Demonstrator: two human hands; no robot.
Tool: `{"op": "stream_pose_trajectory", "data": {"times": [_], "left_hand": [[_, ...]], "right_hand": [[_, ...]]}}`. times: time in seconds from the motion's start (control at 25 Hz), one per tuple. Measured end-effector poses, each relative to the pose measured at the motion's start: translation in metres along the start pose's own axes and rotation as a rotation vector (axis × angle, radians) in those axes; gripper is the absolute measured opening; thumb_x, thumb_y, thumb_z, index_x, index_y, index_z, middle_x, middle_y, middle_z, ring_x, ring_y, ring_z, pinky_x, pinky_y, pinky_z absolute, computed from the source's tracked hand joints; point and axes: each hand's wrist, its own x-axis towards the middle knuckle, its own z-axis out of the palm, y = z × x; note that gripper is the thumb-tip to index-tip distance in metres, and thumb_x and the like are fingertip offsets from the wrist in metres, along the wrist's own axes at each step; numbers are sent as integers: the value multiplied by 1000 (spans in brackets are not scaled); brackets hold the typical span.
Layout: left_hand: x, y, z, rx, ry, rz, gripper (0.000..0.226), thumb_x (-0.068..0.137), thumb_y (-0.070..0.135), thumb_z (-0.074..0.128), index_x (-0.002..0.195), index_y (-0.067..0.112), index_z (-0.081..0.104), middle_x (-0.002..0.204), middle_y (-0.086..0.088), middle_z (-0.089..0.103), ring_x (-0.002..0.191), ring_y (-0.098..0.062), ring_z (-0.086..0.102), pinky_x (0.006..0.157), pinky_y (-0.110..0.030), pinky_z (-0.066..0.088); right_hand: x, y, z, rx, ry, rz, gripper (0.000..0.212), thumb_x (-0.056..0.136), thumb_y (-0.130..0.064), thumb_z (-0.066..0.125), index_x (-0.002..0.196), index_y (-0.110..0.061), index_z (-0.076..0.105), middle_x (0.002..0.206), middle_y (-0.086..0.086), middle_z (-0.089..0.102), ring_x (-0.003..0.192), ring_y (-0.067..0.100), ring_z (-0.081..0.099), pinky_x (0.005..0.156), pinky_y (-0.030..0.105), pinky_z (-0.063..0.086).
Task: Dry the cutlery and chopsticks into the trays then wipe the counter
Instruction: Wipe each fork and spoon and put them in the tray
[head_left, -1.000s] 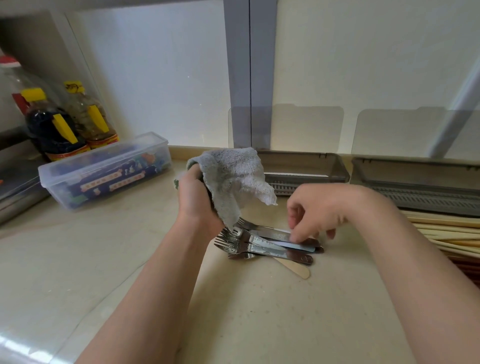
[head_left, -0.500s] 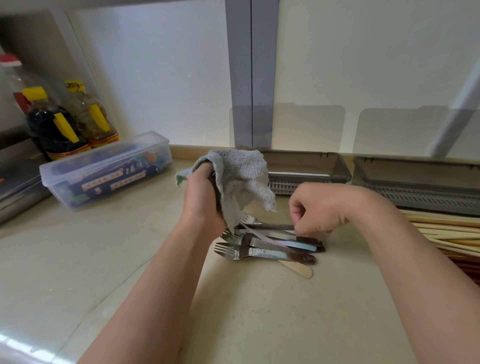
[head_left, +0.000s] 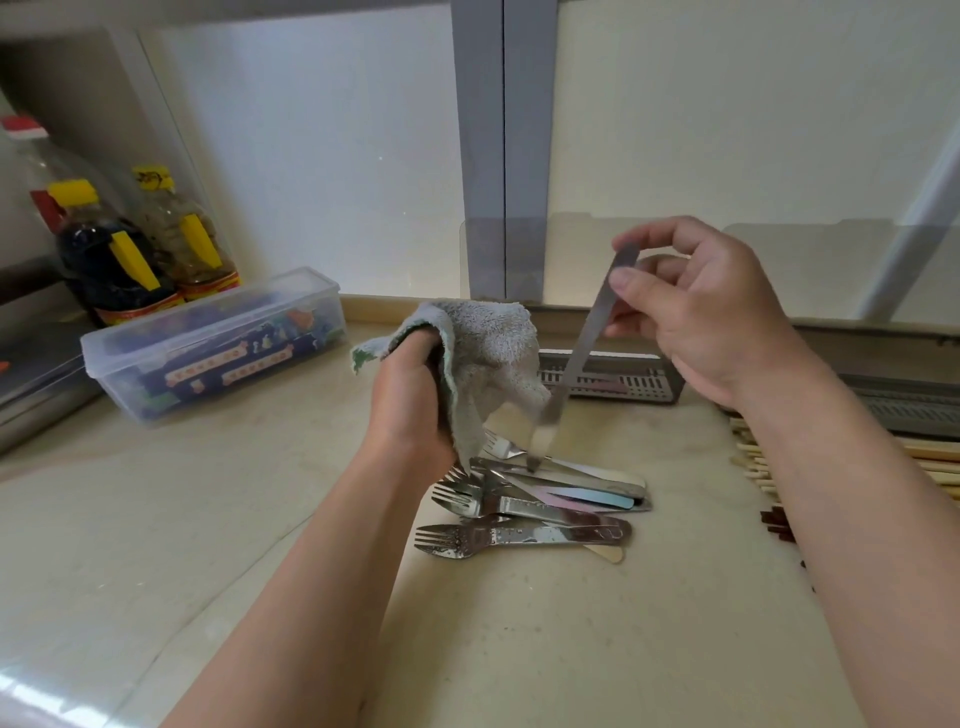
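Beige counter (head_left: 519, 649) with fork pile (head_left: 535, 509), chopsticks (head_left: 930, 467), trays (head_left: 613, 382), plastic box (head_left: 213, 343), bottles (head_left: 119, 260).

Cutlery pile (head_left: 535, 509) lies on the counter (head_left: 519, 634), centre. Left hand (head_left: 410, 400) holds the cloth (head_left: 488, 353) just left of and above the pile. Right hand (head_left: 706, 317), above and right of the pile, pinches one utensil (head_left: 587, 338) by its upper end. It hangs tilted, lower end over the pile; contact not determinable. First tray (head_left: 623, 387) sits behind the pile at the wall, second tray (head_left: 904, 410) to its right. Chopsticks (head_left: 924, 467) lie before the second tray. Box (head_left: 218, 343) stands rear left, bottles (head_left: 119, 260) behind it.
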Motion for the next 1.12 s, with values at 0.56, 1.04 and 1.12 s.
{"op": "stream_pose_trajectory", "data": {"times": [0.56, 1.04, 1.12], "left_hand": [[-8, -8, 23, -155, 65, 11, 26, 103, 10, 49, 121, -5, 60, 93, -18, 70, 73, -27, 71, 58, -33, 58], [3, -9, 4, 153, 160, 162, 11, 94, 4, 62, 88, 8, 70, 78, -11, 72, 71, -26, 69, 59, -37, 56], [5, -8, 3, 111, 193, 168, 7, 95, 7, 64, 92, 9, 70, 78, -10, 70, 67, -25, 67, 56, -34, 53]], "right_hand": [[-20, 11, 54, -340, -187, 56, 21, 80, 10, 75, 78, -8, 63, 59, 3, 70, 57, 24, 73, 60, 48, 63], [-18, 1, 43, -674, -485, 202, 11, 85, -21, 76, 86, -12, 69, 77, 5, 76, 75, 22, 74, 80, 49, 61], [-22, -3, 37, -762, -665, 316, 12, 89, -24, 73, 87, -12, 71, 78, 4, 76, 76, 17, 74, 78, 43, 63]]}}
